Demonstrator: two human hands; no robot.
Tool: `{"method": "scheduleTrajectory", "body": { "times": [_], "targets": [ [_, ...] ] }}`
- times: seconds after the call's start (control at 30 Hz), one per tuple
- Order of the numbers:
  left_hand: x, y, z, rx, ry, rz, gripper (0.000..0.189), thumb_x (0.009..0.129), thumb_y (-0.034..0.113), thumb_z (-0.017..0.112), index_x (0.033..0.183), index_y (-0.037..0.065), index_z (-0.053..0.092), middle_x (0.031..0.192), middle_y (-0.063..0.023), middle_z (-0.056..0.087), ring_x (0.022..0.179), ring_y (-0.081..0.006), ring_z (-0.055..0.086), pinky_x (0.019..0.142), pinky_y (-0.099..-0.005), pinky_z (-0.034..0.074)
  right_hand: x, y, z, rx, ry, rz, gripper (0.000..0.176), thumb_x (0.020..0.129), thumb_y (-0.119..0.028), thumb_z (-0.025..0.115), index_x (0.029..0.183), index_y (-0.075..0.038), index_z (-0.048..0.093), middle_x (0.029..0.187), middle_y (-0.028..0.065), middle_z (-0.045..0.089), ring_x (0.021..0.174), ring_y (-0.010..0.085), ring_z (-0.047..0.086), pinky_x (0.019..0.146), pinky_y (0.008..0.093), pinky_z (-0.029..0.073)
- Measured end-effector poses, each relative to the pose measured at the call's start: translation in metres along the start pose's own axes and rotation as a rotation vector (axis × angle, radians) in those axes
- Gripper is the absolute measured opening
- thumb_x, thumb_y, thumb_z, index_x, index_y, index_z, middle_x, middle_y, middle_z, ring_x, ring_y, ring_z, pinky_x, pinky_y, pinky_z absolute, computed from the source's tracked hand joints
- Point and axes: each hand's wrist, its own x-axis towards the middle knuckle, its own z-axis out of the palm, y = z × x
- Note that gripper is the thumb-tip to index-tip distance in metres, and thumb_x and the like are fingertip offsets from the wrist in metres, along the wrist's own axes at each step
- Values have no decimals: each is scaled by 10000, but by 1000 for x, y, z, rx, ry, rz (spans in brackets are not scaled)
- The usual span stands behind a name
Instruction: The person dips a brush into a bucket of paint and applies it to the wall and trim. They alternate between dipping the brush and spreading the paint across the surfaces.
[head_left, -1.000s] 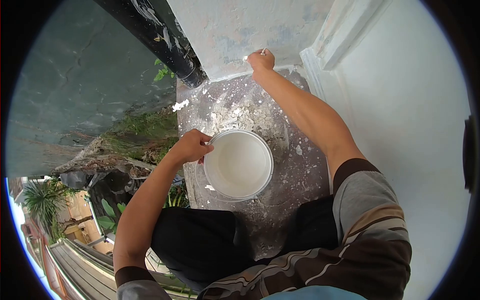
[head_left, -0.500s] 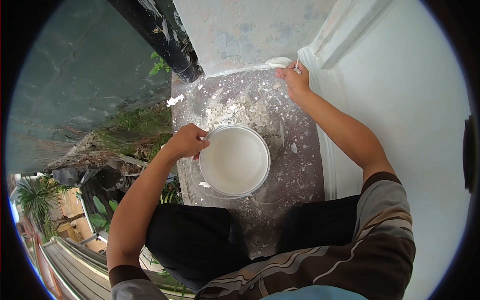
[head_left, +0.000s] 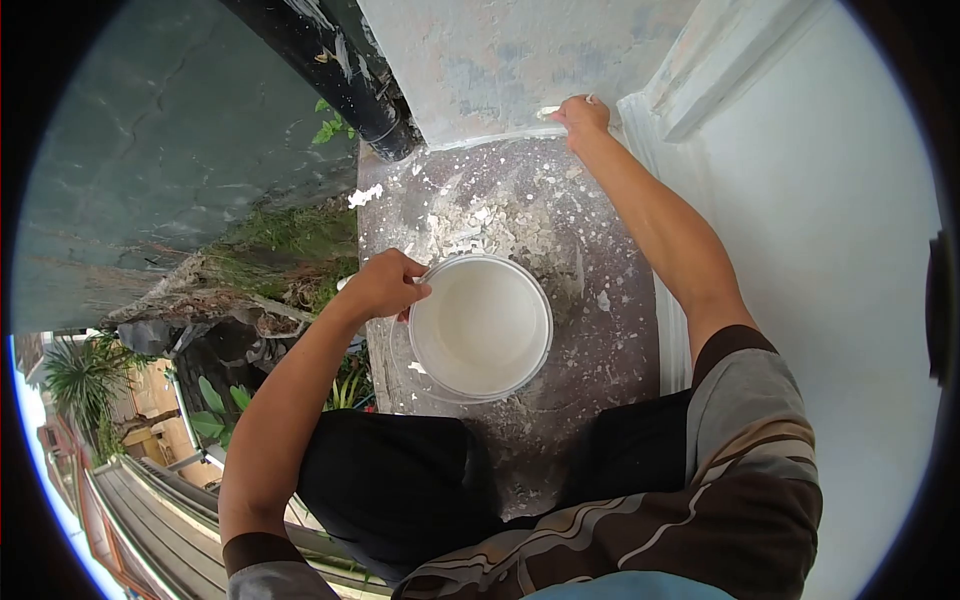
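My left hand [head_left: 388, 283] is closed on the rim of a round white paint bucket [head_left: 545, 335], which stands upright on the speckled ledge between my knees. Pale, whitish paint [head_left: 482, 325] shows inside it. At the foot of the wall ahead, my right hand [head_left: 584, 116] is closed around a paintbrush [head_left: 548, 112]. The brush's white bristles point left, against the patchy, partly whitened wall [head_left: 510, 60]; most of its handle is hidden in my fingers. A small pale thing pokes out behind my left hand, and I cannot make out what it is.
Flaked paint chips [head_left: 490, 228] are scattered on the ledge [head_left: 610, 340] beyond the bucket. A black pipe [head_left: 345, 85] stands at the upper left. Left of the ledge's edge is a drop with plants [head_left: 215, 410] and rocks. A white wall [head_left: 800, 250] rises on the right.
My right hand with the paintbrush has moved up and slightly left, off the wall's bottom edge onto its face. My left hand remains on the bucket; the whole view has shifted slightly.
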Motion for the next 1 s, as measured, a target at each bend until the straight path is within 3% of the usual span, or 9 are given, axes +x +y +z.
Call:
{"method": "scheduleTrajectory", "body": {
  "times": [0.1,0.2,0.37,0.43,0.53,0.73,0.83,0.9,1.0],
  "targets": [
    [-1,1,0,-11,-2,7,222,852,84,629,1035,-7,715,669,-139,678,515,-170,656,532,-314,527,-44,-79,7,253,-114,7,162,748,128,541,801,-7,470,908,90,557,821,192,593,779,358,566],
    [0,1,0,-3,9,14,210,850,81,624,1012,-16,716,661,-140,674,513,-174,656,525,-312,526,-77,-120,-12,276,-415,-254,237,758,171,528,790,-46,439,883,72,537,852,245,642,831,368,578],
    [1,-1,0,2,-5,48,203,842,84,622,985,-24,719,636,-140,665,511,-179,659,524,-312,530,-101,-83,-47,202,-519,-534,253,766,159,558,758,-64,438,838,45,523,860,257,674,795,338,570],
    [1,-4,0,10,-4,64,207,840,88,618,983,-21,721,629,-139,663,509,-177,660,528,-309,535,-89,-51,-60,81,-386,-259,233,743,123,592,740,-64,454,796,37,520,786,194,637,702,310,539],
    [1,-1,0,-10,-8,37,243,864,40,617,1087,0,705,648,-105,654,502,-135,619,514,-306,515,-36,-1,-76,-217,-213,-138,199,715,79,613,747,-65,479,783,48,532,705,151,558,633,301,490],
    [-1,3,-2,-11,-24,4,262,859,47,622,1107,16,703,653,-99,658,508,-130,622,521,-300,524,3,29,-12,-52,-157,-18,135,733,47,585,807,-41,513,820,80,543,685,178,521,621,317,483],
    [-2,4,0,3,0,18,264,858,47,621,1108,19,703,650,-97,657,509,-129,622,524,-302,522,-4,7,32,-131,19,30,121,757,39,582,839,-11,509,861,91,530,719,213,571,684,330,515],
    [-2,2,-1,8,7,15,265,859,48,619,1109,19,703,647,-98,655,510,-131,623,526,-305,521,-39,-49,37,98,-57,71,102,790,58,557,833,-8,491,923,107,543,795,240,622,779,348,550],
    [2,-1,-1,-9,-11,3,267,861,49,616,1112,23,703,645,-102,654,512,-135,626,530,-309,522,-66,-120,16,158,-371,-161,168,803,97,569,800,-38,469,946,121,568,827,238,649,837,388,581]
  ]
}}
